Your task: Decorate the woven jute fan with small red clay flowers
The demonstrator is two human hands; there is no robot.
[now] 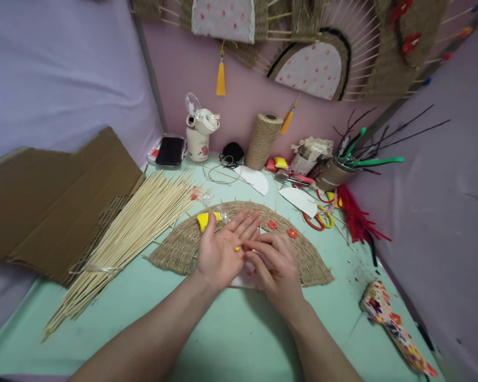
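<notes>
My left hand (pixel 225 252) lies palm up with its fingers stretched flat. On its palm rests a small yellow ball of what looks like modelling clay (pixel 237 249). My right hand (pixel 276 265) is beside it, thumb and index finger pinched, with the fingertips close to the ball; whether anything sits between them is too small to tell. Under both hands is a fan-shaped piece woven from twine (pixel 175 246), partly covered by them. Two red flowers with yellow centres (pixel 292 233) sit on its right part. A yellow clay packet (pixel 204 220) lies near my left thumb.
A bundle of thin sticks (pixel 143 217) and folded cardboard (pixel 56 201) occupy the left. Behind stand a twine spool (pixel 264 140), a white device (pixel 199 138) and a tool holder (pixel 334 172). Scissors (pixel 324 217) and a flower-patterned glue gun (pixel 398 329) lie at the right.
</notes>
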